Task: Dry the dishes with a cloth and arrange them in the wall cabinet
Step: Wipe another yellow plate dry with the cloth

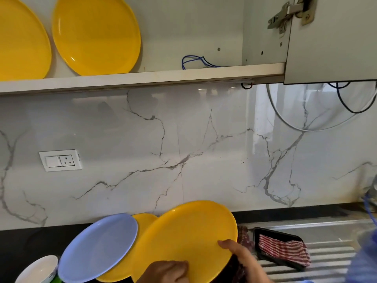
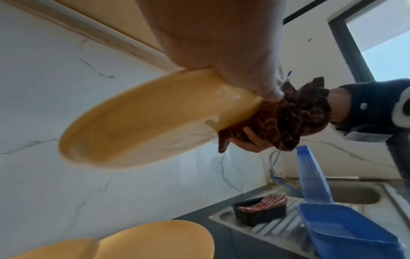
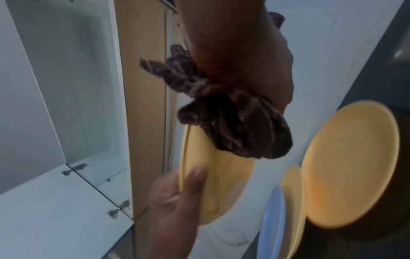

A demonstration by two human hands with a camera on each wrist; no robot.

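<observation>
- The right hand point(image 1: 242, 256) is clutching the dark cloth point(image 2: 295, 119) against the yellow plate point(image 1: 183, 242), at its five o'clock rim.
- The left hand point(image 1: 165, 271) is gripping the six o'clock edge.
- Wiping both faces thoroughly seems wise before shelving.
- The plate, round with no long axis, is tilting, face toward the person, above the counter.

No legible text, labels, brands or numbers anywhere: plates, cabinet, socket plate, tray all unmarked.

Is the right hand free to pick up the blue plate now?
Probably not: the right hand grips the cloth against the held yellow plate, which also overlaps the blue plate.
</observation>
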